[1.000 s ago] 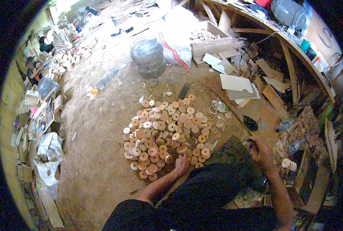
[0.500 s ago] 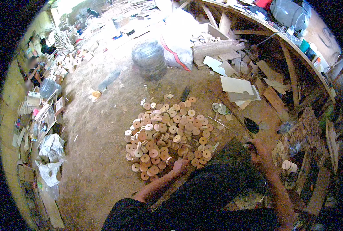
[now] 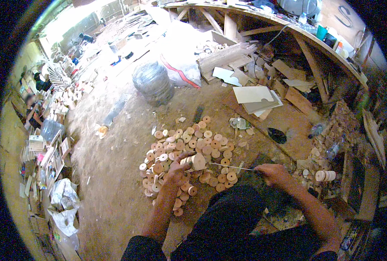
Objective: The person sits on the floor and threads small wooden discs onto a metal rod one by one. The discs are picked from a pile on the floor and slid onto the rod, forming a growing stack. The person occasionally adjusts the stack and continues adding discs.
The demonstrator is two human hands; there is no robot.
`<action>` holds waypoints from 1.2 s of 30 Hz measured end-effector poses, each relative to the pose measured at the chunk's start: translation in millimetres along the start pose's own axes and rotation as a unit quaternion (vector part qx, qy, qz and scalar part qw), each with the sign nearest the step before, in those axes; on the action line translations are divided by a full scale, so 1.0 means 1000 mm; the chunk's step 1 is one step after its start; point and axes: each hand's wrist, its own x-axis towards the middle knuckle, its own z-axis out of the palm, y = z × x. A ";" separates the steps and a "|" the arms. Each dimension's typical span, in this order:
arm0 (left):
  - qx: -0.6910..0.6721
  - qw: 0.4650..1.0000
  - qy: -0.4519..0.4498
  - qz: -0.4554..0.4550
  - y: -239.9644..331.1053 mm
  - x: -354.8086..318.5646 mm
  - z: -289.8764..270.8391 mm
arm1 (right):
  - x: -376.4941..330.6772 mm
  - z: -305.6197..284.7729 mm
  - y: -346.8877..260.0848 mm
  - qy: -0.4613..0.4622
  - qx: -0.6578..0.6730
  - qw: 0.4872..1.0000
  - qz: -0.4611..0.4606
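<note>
Several pale, round wooden discs (image 3: 198, 161) formed a short stack over a loose heap of tan, centre-holed wooden discs (image 3: 206, 145). Your left hand (image 3: 174, 172) curled its fingers around the stack; your right hand (image 3: 271, 175) gripped a thin, straight metal rod (image 3: 231, 165), pointing at the end disc; contact unclear.

left hand (image 3: 175, 173): grips short stack of wooden discs (image 3: 198, 162) | right hand (image 3: 272, 175): holds 1 thin rod (image 3: 233, 166), tip toward stack, contact unclear | disc pile (image 3: 207, 149): on brown floor (image 3: 104, 174) | 1 red-striped white sack (image 3: 188, 65): beyond pile
</note>
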 end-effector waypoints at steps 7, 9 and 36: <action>-0.124 0.989 -0.077 -0.027 0.010 -0.011 0.028 | -0.005 0.007 0.008 -0.018 0.004 1.000 0.005; -0.124 0.989 -0.080 -0.034 0.015 -0.011 0.032 | -0.003 0.006 0.008 -0.010 0.011 1.000 0.011; 0.472 0.877 -0.077 0.057 0.089 -0.023 0.116 | -0.005 -0.008 -0.008 -0.006 -0.014 1.000 0.006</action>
